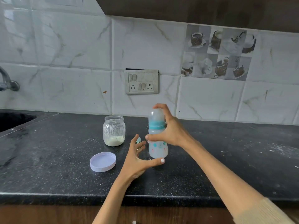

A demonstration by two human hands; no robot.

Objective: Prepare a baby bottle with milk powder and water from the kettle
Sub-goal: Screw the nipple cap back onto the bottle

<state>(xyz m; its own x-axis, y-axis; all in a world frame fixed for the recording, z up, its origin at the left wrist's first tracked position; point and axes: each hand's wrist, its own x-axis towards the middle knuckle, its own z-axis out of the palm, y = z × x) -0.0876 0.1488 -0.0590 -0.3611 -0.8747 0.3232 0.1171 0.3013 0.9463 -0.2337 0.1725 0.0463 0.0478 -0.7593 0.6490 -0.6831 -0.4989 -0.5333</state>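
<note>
A translucent baby bottle (157,149) with a teal ring and a clear cap stands upright at the middle of the black counter (64,175). My right hand (171,131) is wrapped around its upper part, index finger over the cap and thumb on the body. My left hand (137,160) is spread open beside the bottle's base, its thumb lying just in front of the bottom edge. An open glass jar (114,131) with a little milk powder in it stands to the left. No kettle is in view.
The jar's lavender lid (103,161) lies upside down in front of the jar. A small teal object (138,140) peeks out behind my left fingers. A sink (13,120) and tap (8,83) are at far left, and a switchboard (141,81) is on the tiled wall.
</note>
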